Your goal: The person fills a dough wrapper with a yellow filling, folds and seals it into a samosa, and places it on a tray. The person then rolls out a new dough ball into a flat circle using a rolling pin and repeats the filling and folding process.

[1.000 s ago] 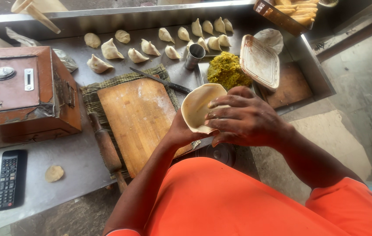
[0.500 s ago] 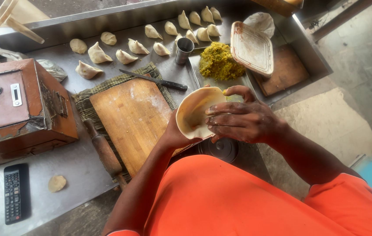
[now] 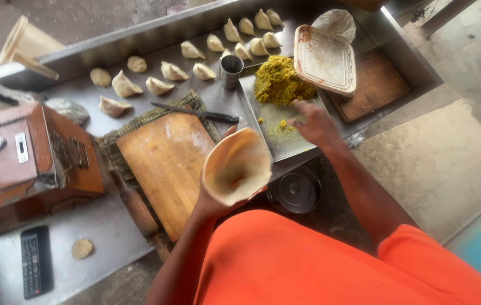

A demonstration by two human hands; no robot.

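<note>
The dough cone (image 3: 236, 166) is sitting in the left hand (image 3: 213, 200), right of the board (image 3: 167, 164). The right hand (image 3: 314, 121) is hovering over the tray (image 3: 291, 141), before the filling (image 3: 280, 85). A knife (image 3: 195, 113) is lying behind the board, the cup (image 3: 231, 70) and folded pastries (image 3: 158, 86) beyond it.

A steel worktop (image 3: 110, 237) with a raised back rim runs across bare grey concrete floor (image 3: 449, 141) in flat daylight.

bare tray (image 3: 285, 141) corner open before filling heap (image 3: 281, 85), steel cup (image 3: 231, 70), knife (image 3: 195, 113) flanking
</note>
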